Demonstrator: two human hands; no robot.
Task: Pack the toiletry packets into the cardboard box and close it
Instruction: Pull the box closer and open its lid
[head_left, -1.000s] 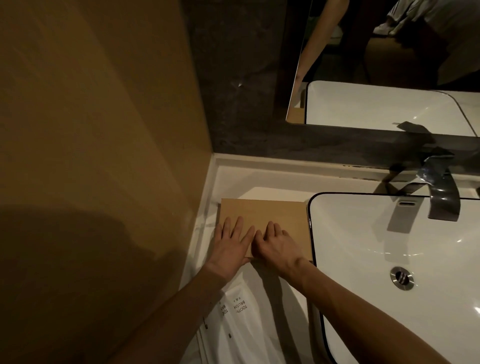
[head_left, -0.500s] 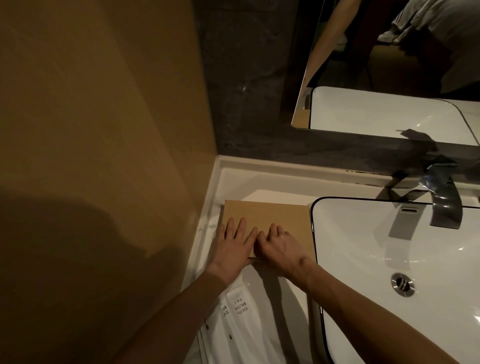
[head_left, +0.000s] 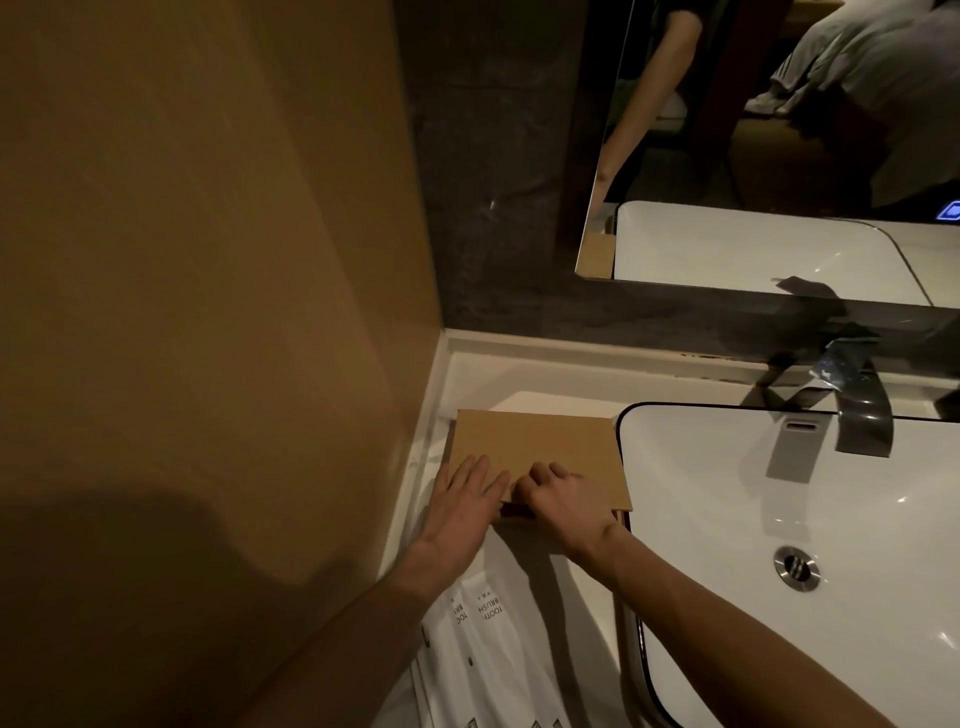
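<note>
A flat brown cardboard box (head_left: 540, 441) lies on the white counter in the corner, left of the sink, with its lid down. My left hand (head_left: 462, 509) rests flat on the near left part of the lid, fingers straight. My right hand (head_left: 561, 504) is beside it at the near edge, fingers curled over the lid's front edge, where a thin dark gap shows beneath. White toiletry packets (head_left: 488, 649) printed "TOOTH BRUSH" lie on the counter just in front of the box, partly under my left forearm.
A white basin (head_left: 701, 545) with a drain (head_left: 795, 566) fills the right side, right up against the box. A grey faucet (head_left: 857, 415) stands behind it under a mirror (head_left: 779, 156). A tan wall (head_left: 208, 260) closes off the left.
My right hand's fingers have curled at the lid's front edge; they lay straight before. My left hand stays flat on the lid. The view has shifted slightly.
</note>
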